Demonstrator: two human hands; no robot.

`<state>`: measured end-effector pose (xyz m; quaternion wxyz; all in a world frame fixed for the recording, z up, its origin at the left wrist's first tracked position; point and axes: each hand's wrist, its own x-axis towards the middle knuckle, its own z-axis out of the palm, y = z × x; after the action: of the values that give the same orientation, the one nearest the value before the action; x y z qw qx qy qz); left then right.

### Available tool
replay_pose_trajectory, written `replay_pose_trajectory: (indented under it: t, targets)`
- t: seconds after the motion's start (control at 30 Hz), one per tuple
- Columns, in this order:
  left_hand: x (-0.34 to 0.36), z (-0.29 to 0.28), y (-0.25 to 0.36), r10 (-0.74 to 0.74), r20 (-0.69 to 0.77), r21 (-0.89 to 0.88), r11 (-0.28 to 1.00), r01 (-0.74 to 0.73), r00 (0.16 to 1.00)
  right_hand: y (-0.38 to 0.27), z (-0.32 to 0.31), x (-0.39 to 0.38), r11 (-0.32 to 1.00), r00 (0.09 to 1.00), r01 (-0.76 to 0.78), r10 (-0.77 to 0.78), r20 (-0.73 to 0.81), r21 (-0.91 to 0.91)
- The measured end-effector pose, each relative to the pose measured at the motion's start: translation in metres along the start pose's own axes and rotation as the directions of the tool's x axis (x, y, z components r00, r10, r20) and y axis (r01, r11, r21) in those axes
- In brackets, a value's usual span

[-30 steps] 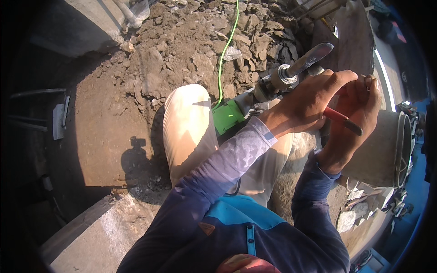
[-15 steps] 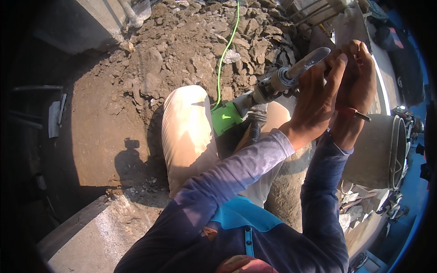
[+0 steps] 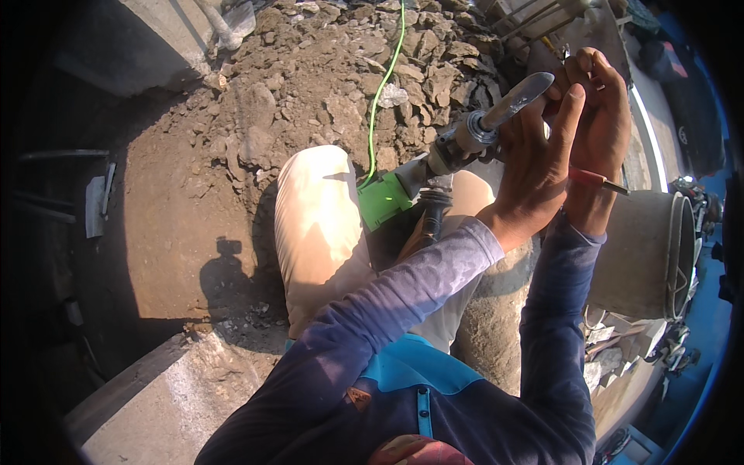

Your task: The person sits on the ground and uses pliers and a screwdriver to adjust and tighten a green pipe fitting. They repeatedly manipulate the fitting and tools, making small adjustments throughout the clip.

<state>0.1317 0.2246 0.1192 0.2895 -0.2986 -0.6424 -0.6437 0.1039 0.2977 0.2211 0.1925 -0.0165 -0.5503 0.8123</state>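
A power hammer with a green body (image 3: pixel 385 200) lies across my lap, its metal chisel bit (image 3: pixel 518 101) tilted up to the right. Beside the bit is my left hand (image 3: pixel 533 167), back upward, its index finger stretched out; some fingers are partly hidden behind the bit. Just right of it, my right hand (image 3: pixel 603 124) is raised with fingers curled in toward the thumb. A tiny pale bit shows at those fingers, too small to name. A red band (image 3: pixel 587 178) circles my right wrist.
Broken rubble (image 3: pixel 434 85) and loose earth spread ahead, crossed by a bright green cord (image 3: pixel 381 93). A grey bucket (image 3: pixel 635 252) lies on its side at the right. Concrete blocks stand at the upper left (image 3: pixel 167 35) and lower left (image 3: pixel 167 395). Metal bars (image 3: pixel 535 19) are at the upper right.
My two hands have drawn slightly apart at the fingertips. The right hand has shifted a little up and left, its fingers more curled. The hammer's bit has tipped slightly left.
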Motion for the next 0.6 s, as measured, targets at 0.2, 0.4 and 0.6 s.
replay_pose_trajectory:
  t: [0.2, 0.4, 0.6]
  targets:
    - [0.002, -0.001, 0.003, -0.003, 0.004, -0.002, 1.0, 0.003, 1.0, 0.0, 0.003, -0.002, 1.0, 1.0, 0.003, -0.003, -0.014, -0.013]
    - [0.001, -0.002, 0.004, 0.002, 0.006, -0.016, 1.0, -0.002, 1.0, 0.002, -0.003, -0.002, 1.0, 1.0, -0.001, 0.0, 0.021, 0.019]
    - [0.002, -0.002, 0.002, 0.008, -0.014, 0.004, 1.0, -0.008, 1.0, 0.002, -0.001, -0.002, 1.0, 0.999, 0.005, -0.005, -0.049, 0.014]
